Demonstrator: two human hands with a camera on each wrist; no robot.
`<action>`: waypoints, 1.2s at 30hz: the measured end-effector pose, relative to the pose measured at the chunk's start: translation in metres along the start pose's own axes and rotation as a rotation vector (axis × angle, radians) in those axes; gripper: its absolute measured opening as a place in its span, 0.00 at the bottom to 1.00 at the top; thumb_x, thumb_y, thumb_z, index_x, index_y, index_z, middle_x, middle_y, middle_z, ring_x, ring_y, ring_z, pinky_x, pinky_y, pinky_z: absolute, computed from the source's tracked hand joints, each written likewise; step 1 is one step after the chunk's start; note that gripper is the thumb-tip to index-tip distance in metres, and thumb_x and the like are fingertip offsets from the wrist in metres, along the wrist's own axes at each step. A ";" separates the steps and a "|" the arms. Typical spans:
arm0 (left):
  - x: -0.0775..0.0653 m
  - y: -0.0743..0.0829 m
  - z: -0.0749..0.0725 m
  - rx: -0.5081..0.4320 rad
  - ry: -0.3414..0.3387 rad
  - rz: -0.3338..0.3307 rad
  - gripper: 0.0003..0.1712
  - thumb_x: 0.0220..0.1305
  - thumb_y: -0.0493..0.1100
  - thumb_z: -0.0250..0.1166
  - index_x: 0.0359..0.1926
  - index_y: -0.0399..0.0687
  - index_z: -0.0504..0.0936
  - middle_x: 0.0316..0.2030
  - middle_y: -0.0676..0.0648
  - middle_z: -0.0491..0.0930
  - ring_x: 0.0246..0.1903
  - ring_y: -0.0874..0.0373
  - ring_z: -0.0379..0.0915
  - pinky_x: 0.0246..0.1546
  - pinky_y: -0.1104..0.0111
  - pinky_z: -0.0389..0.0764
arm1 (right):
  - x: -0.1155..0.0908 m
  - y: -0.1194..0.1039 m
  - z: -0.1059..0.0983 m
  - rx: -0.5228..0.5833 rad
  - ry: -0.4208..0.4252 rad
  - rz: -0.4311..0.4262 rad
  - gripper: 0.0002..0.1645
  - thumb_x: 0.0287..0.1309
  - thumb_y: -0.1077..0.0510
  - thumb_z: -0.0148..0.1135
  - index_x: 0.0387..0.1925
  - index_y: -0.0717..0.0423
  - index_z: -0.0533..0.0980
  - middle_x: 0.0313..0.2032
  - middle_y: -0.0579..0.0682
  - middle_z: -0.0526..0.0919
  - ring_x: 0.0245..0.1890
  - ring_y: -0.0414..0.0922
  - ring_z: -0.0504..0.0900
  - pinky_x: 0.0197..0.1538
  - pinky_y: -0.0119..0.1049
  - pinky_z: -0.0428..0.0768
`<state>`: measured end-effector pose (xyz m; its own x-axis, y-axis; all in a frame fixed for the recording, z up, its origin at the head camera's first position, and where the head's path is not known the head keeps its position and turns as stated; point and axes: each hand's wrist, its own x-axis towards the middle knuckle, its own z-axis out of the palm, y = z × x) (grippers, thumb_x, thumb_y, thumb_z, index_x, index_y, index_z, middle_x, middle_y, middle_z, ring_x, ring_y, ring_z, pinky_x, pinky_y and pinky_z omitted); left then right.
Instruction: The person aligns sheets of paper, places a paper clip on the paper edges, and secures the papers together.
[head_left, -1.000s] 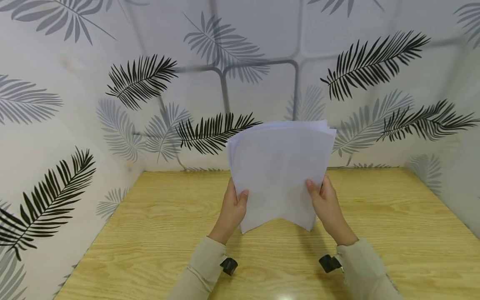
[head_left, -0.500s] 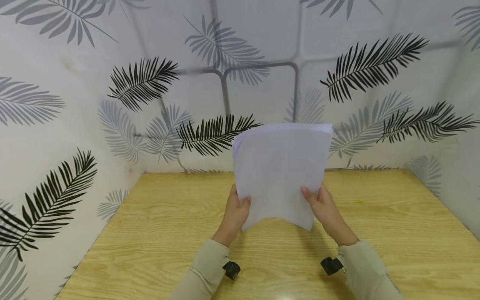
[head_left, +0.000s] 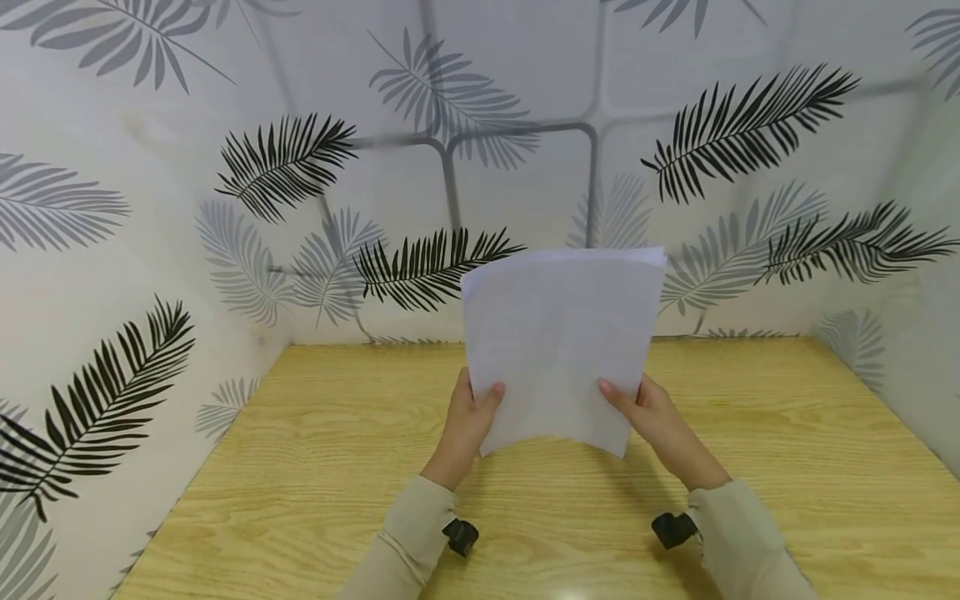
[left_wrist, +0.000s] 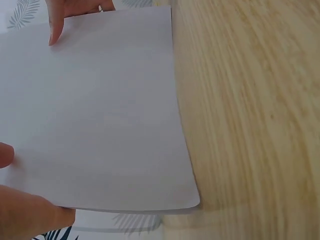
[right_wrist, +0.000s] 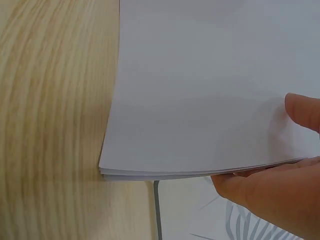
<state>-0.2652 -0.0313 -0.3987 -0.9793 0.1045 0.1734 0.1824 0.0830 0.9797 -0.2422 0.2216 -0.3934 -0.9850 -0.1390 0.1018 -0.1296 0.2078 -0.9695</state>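
A stack of white paper sheets stands upright over the table, bowed between both hands. My left hand grips its left edge, thumb on the near face and fingers behind. On the opposite edge, my right hand pinches the sheets in the same way. Several layered edges of the paper show in the right wrist view, slightly out of line at the corner. The left wrist view shows the near face of the paper as blank. Most of the fingers behind the stack are hidden.
The wood-grain table reaches back to a wall printed with leaves. A small yellow strip lies on the table at the right. Each sleeve cuff has a black wrist camera at it.
The stack has come slightly lower and its sheets look more evenly lined up at the top and left edge. Both hands have shifted slightly down along the sides, still gripping.
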 end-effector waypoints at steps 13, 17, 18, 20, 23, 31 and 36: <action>0.004 0.030 -0.009 -0.068 -0.096 0.174 0.27 0.74 0.51 0.51 0.68 0.46 0.60 0.57 0.40 0.71 0.56 0.47 0.71 0.58 0.52 0.69 | 0.008 -0.017 -0.015 -0.023 0.007 -0.090 0.31 0.70 0.46 0.52 0.62 0.65 0.64 0.55 0.62 0.76 0.47 0.40 0.80 0.51 0.38 0.78; 0.007 0.044 -0.013 -0.065 -0.131 0.233 0.24 0.76 0.51 0.47 0.65 0.44 0.61 0.55 0.39 0.70 0.53 0.47 0.71 0.55 0.53 0.72 | 0.011 -0.028 -0.022 -0.047 0.021 -0.132 0.30 0.70 0.46 0.52 0.62 0.63 0.64 0.53 0.59 0.77 0.47 0.40 0.80 0.49 0.34 0.78; 0.007 0.048 -0.014 -0.070 -0.140 0.250 0.23 0.76 0.51 0.46 0.64 0.44 0.61 0.55 0.40 0.69 0.53 0.48 0.71 0.54 0.54 0.72 | 0.012 -0.032 -0.023 -0.046 0.026 -0.145 0.29 0.70 0.46 0.52 0.61 0.63 0.64 0.53 0.57 0.77 0.47 0.40 0.80 0.49 0.33 0.77; 0.008 0.056 -0.017 -0.081 -0.164 0.291 0.23 0.77 0.51 0.44 0.64 0.44 0.60 0.54 0.40 0.68 0.52 0.49 0.69 0.53 0.55 0.72 | 0.013 -0.039 -0.025 -0.047 0.039 -0.181 0.27 0.70 0.47 0.52 0.60 0.62 0.64 0.51 0.54 0.78 0.47 0.39 0.80 0.49 0.31 0.77; 0.010 0.068 -0.020 -0.093 -0.204 0.355 0.21 0.78 0.50 0.40 0.62 0.44 0.59 0.53 0.42 0.66 0.50 0.51 0.67 0.52 0.57 0.70 | 0.012 -0.050 -0.026 -0.027 0.060 -0.245 0.23 0.71 0.50 0.51 0.59 0.60 0.66 0.48 0.49 0.78 0.47 0.40 0.80 0.48 0.30 0.77; 0.017 0.082 -0.025 -0.031 -0.164 0.453 0.19 0.79 0.44 0.37 0.59 0.40 0.66 0.48 0.40 0.71 0.44 0.50 0.70 0.46 0.59 0.72 | 0.013 -0.071 -0.022 0.083 0.187 -0.387 0.12 0.71 0.54 0.51 0.51 0.53 0.72 0.41 0.42 0.81 0.40 0.38 0.80 0.43 0.27 0.77; 0.020 0.083 -0.024 -0.056 -0.120 0.440 0.21 0.79 0.48 0.39 0.58 0.40 0.70 0.44 0.39 0.73 0.40 0.52 0.73 0.45 0.61 0.75 | 0.016 -0.074 -0.015 0.175 0.282 -0.487 0.11 0.71 0.57 0.51 0.49 0.56 0.75 0.38 0.44 0.82 0.35 0.38 0.81 0.39 0.29 0.78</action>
<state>-0.2719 -0.0461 -0.3110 -0.7919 0.2325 0.5647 0.5705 -0.0482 0.8199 -0.2503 0.2187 -0.3163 -0.8121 0.0891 0.5767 -0.5775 0.0180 -0.8162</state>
